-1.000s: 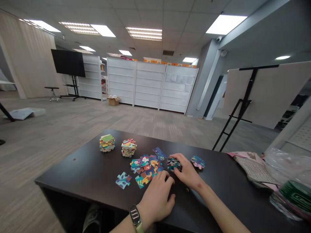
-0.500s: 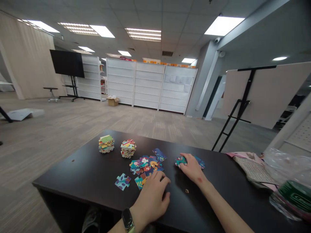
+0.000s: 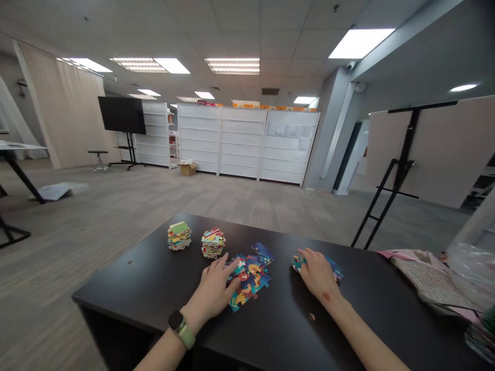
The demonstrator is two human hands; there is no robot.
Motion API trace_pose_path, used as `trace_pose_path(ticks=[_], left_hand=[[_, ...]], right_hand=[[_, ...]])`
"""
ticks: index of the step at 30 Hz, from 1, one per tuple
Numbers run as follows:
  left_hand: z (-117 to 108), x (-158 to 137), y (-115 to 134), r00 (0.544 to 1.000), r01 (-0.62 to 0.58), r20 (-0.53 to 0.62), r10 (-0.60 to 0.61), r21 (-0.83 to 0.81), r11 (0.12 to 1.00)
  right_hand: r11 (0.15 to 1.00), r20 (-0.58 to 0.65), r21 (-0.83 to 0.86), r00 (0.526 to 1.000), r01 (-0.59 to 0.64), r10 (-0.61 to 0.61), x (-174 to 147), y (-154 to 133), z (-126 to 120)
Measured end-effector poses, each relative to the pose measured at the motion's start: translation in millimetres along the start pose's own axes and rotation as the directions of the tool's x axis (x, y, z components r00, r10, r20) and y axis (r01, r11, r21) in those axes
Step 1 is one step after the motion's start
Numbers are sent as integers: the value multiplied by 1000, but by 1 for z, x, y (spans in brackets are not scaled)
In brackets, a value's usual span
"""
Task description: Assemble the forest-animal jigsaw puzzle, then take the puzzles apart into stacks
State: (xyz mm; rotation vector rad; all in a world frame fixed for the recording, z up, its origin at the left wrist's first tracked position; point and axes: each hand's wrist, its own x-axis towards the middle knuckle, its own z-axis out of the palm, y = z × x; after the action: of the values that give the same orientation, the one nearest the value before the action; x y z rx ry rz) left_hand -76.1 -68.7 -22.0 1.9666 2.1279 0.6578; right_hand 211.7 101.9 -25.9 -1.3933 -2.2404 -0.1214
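Observation:
On the dark table lies a loose heap of colourful jigsaw puzzle pieces point(image 3: 251, 278). My left hand point(image 3: 212, 288), with a watch on its wrist, reaches over the heap's left side, fingers stretched and spread. Whether a piece lies under its palm is hidden. Further right, my right hand point(image 3: 319, 273) rests palm down over a smaller group of puzzle pieces point(image 3: 334, 268), its fingers extended across them. Parts of those pieces show on both sides of the hand. Two stacks of puzzle pieces, one green-topped point(image 3: 179, 237) and one red-striped point(image 3: 213, 243), stand behind my left hand.
A patterned cloth bag point(image 3: 421, 278) and clear plastic wrapping point(image 3: 472, 270) lie at the table's right end. A small brown bit point(image 3: 312, 317) sits near my right forearm. Beyond the table point(image 3: 154, 288) are an easel-like stand point(image 3: 390, 185) and white shelves point(image 3: 240, 144).
My left hand has moved left and away from me, from the heap's near edge to its left side. The single piece at the left is now out of sight. My right hand's fingers have straightened.

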Motion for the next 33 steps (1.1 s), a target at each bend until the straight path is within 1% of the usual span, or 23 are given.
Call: trace_pose_path(ticks=[1,3,5,6,8,10,13,15,17,20,23,24,25,27,28,29,30,31,33], left_hand=[[2,1,2,1000,-9,5,9,-5,1000],[7,4,7,999,-38,-27,37,-40,998],[11,6,13,995,-60,-80,51,-111,992],[13,7,16,993,-64,-104,49,-148,987],[15,9,21,989,-67,-143,37,-212,975],[15,11,24,983,-85,-178,36,-276,957],[11,13,21,965,-182,-251,81,-408,895],[7,15,14,952,-221,-297,75,-499,838],[3,17,4,951,-201,-308,13,-587,784],[-2,18,-13,959,-111,-267,-97,-668,736],[-4,16,-27,972,-32,-186,-145,-712,702],[-5,15,-30,977,-10,-154,-149,-728,685],[-6,13,-32,981,7,-124,-149,-743,670],[-9,9,-35,987,32,-77,-140,-760,649],[-11,6,-36,989,42,-60,-136,-765,643],[-13,3,-36,991,50,-42,-126,-760,648],[-16,0,-37,993,52,-34,-114,-740,670],[-19,-4,-37,995,43,-33,-93,-701,712],[-25,-12,-37,998,2,-46,-34,-559,829]], right_hand=[[999,-35,16,999,34,-33,-1,-5,-4],[985,-77,91,987,145,-138,-5,-19,-11],[943,-43,211,966,257,-254,-10,-40,-13],[920,6,273,956,280,-292,-11,-53,-12],[890,113,371,939,263,-325,-11,-77,-4],[879,208,427,923,213,-325,-7,-98,5],[881,281,449,912,150,-298,3,-117,18],[882,284,455,919,122,-273,8,-121,22],[879,282,468,928,91,-246,11,-121,23],[870,268,491,943,42,-197,12,-115,20],[847,247,532,956,2,-157,13,-106,11],[817,249,577,958,-27,-144,14,-103,8],[769,258,636,957,-64,-133,14,-101,5],[635,294,759,946,-145,-134,13,-99,-1],[571,321,801,934,-180,-155,12,-99,-3],[534,350,821,917,-202,-191,10,-100,-5],[527,379,824,893,-207,-241,8,-101,-6],[553,404,811,867,-192,-291,4,-104,-7],[655,419,750,833,-93,-362,-3,-110,-8]])
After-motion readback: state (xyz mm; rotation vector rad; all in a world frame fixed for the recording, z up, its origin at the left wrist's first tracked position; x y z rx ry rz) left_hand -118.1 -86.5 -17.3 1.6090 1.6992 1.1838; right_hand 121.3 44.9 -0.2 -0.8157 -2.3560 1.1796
